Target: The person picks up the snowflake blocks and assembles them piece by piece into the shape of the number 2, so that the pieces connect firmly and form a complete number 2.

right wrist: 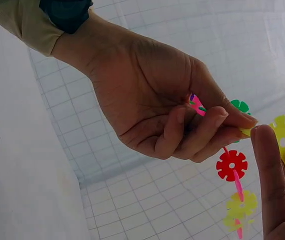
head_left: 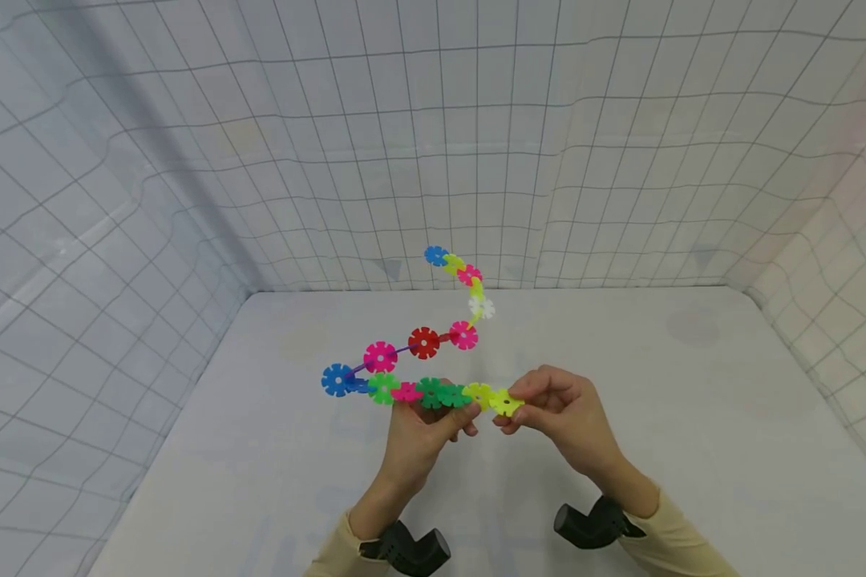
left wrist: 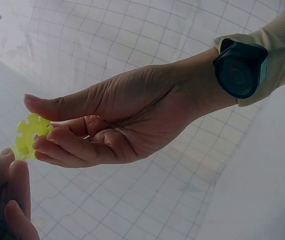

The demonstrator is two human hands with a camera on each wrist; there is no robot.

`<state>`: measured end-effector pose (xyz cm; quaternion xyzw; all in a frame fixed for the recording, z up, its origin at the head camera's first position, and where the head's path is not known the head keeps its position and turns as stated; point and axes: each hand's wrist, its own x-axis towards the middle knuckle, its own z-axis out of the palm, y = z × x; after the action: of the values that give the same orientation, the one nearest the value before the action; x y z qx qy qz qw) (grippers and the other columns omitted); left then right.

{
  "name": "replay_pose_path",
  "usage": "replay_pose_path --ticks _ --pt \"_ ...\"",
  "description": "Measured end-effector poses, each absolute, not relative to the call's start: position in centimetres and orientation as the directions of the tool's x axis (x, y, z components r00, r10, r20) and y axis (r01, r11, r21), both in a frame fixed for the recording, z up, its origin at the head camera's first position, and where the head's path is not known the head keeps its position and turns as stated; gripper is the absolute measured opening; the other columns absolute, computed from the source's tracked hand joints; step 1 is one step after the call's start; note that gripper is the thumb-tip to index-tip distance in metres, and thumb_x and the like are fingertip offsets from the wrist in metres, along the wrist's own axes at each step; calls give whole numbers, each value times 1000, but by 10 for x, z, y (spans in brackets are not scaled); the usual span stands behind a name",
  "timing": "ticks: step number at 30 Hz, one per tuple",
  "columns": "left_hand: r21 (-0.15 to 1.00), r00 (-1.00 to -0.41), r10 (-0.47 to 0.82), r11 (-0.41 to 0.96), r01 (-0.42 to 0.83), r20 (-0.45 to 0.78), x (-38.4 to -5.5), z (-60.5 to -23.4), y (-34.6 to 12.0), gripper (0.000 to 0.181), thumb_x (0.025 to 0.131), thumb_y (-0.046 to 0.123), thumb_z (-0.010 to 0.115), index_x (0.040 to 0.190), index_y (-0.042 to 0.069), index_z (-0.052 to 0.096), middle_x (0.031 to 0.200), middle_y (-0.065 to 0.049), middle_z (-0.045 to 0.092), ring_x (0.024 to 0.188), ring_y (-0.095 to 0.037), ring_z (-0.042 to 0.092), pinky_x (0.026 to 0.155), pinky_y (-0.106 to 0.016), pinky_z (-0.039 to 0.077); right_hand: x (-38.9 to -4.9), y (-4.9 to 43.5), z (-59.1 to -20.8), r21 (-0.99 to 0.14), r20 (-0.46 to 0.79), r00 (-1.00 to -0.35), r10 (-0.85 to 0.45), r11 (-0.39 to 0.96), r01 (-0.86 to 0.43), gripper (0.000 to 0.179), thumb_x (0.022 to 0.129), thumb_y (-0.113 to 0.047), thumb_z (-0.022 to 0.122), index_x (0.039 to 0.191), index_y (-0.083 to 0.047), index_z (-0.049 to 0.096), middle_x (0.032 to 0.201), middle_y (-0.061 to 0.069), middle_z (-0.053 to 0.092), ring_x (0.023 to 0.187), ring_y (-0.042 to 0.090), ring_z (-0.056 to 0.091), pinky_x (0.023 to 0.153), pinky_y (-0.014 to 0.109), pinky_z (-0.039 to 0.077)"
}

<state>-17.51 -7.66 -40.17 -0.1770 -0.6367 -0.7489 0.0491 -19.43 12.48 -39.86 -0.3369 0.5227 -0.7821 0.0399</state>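
A long curving chain of flower-shaped plastic discs point(head_left: 423, 343), several colours slotted together, hangs in front of the person. My left hand point(head_left: 422, 441) supports the near stretch from below. In the right wrist view, the thumb and forefinger of that left hand point(right wrist: 152, 95) pinch a yellow disc point(right wrist: 245, 131), mostly hidden by the fingertips. My right hand point(head_left: 566, 417) pinches the last yellow disc point(head_left: 507, 402) at the chain's right end. The left wrist view shows this yellow disc point(left wrist: 32, 131) at the right hand's point(left wrist: 117, 120) fingertips, touching the neighbouring disc.
From a blue disc point(head_left: 337, 380) at the left, the chain bends back through pink and red to a far blue disc point(head_left: 436, 256). A white table point(head_left: 621, 344) lies below, with white grid-lined sheeting point(head_left: 491, 144) behind and at the sides. Black wrist cameras point(head_left: 595, 522) sit on both wrists.
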Motion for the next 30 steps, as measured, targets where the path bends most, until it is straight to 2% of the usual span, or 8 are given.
replay_pose_path --ticks 7,12,15,20,25,30 --pt "916 -912 164 -214 340 377 -176 -402 -75 20 86 5 69 90 -9 57 73 -2 65 59 -14 65 52 -24 47 -195 124 -399 -824 529 -747 -403 -455 -339 12 87 -1 66 99 -3 65 94 9 65 76 20 69 65 37 55" --pt "914 -902 197 -223 340 383 -174 -403 -74 17 86 3 68 91 -9 58 72 -3 67 59 -15 65 51 -26 47 -198 125 -399 -806 559 -695 -452 -492 -329 10 89 -1 63 99 -2 64 96 8 65 78 18 69 66 36 55" --pt "914 -900 205 -215 343 386 -174 -402 -73 15 86 3 68 90 -8 60 72 -7 67 59 -16 65 50 -27 47 -199 126 -399 -799 572 -668 -476 -506 -324 11 90 0 61 100 -2 64 97 8 65 80 18 69 67 38 55" --pt "915 -897 216 -213 342 386 -173 -401 -73 17 86 6 68 92 -9 60 73 -19 65 60 -16 66 51 -26 47 -201 129 -398 -798 582 -641 -500 -504 -332 13 90 2 61 102 -1 63 96 8 64 81 18 68 67 39 55" --pt "920 -896 240 -217 326 375 -173 -402 -74 19 86 6 68 93 -10 61 72 -17 65 60 -15 65 51 -26 47 -202 133 -398 -789 598 -602 -529 -519 -328 14 89 4 60 103 1 62 98 9 64 83 21 69 67 41 55" --pt "928 -900 254 -218 304 354 -172 -402 -74 19 86 5 68 94 -11 61 72 -25 62 60 -14 65 52 -26 48 -203 134 -398 -781 613 -571 -546 -529 -333 16 89 5 60 104 2 63 98 10 63 85 22 68 68 41 54"
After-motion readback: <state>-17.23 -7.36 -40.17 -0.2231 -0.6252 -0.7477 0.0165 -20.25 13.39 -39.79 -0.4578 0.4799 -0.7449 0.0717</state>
